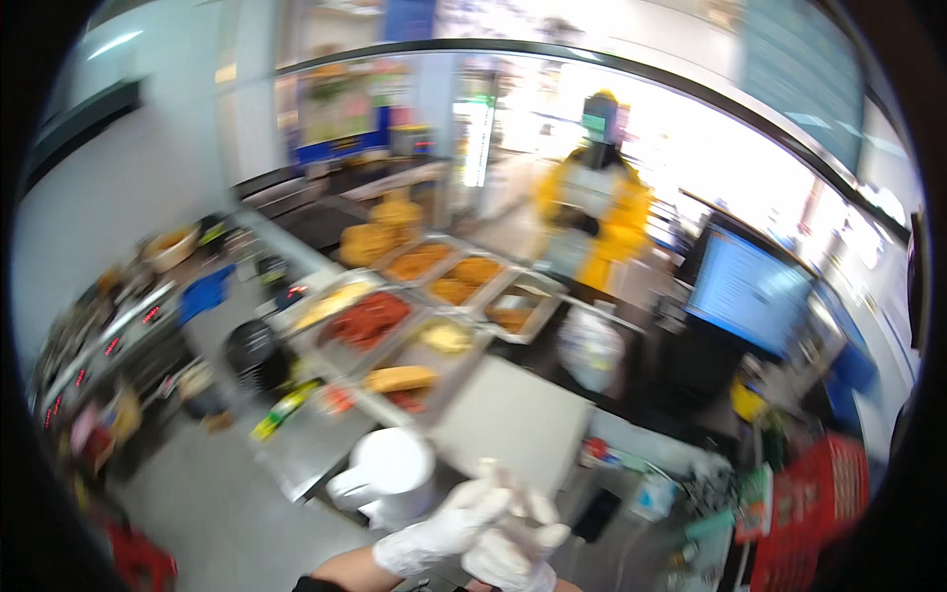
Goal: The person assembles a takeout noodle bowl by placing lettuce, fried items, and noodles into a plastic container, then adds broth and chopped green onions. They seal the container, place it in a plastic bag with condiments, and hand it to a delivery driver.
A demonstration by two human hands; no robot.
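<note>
My left hand [451, 529] and my right hand [510, 559], both in white gloves, are close together at the bottom middle, with fingers raised. Blur hides whether anything is between them. Just beyond is a pale board [518, 414] on the counter. To the left of my left hand stands a white container with a handle [388, 462]. Past the board, metal trays hold red food pieces [368, 320], yellow slices [334, 303] and a long piece of bread [402, 379]. Further back, more trays hold browned, fried-looking food [464, 280].
A person in a yellow jacket [592, 196] stands across the counter. A lit screen [751, 285] and a filled plastic bag [590, 346] are to the right. A phone-like dark object [598, 516] lies near a red plastic crate [810, 503]. Equipment with red displays [111, 345] lines the left.
</note>
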